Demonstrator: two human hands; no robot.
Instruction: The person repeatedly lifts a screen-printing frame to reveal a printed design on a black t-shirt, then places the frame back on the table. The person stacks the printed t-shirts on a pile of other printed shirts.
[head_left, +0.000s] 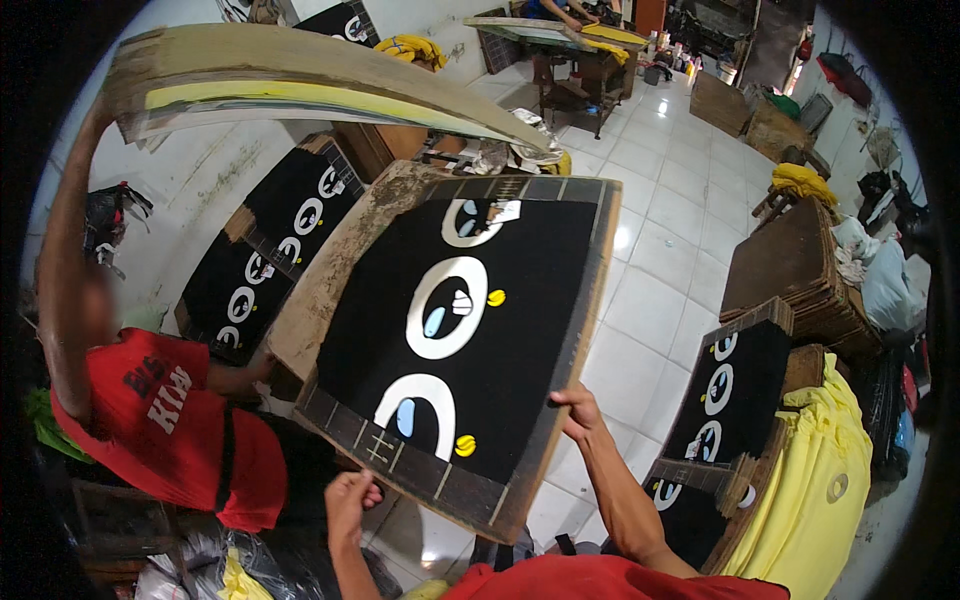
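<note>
Head view: the right hand (580, 412) clasps its fingers on the side edge of a board (415, 465) tilted before the person; the left hand (352, 500) curls its fingers by the near edge, gripping or not, I cannot tell. Its black cloth (530, 350) bears 3 white rings (416, 318); printing seems well advanced, anything left isn't shown.

Single feed on my side: head fisheye, left of worn pair, upright, unmirrored. I look from wearer's head height, down and forward; wearer's red shirt (620, 582) cuts into lower edge. Left hand (352, 502), right hand (578, 412) and black fabric-covered board (530, 330) sit close, mid-frame. Co-worker (165, 430) near at left. Tiled floor (655, 330) recedes to far bench (618, 80) up top. Straight edges bow toward rim; corners fall black.
</note>
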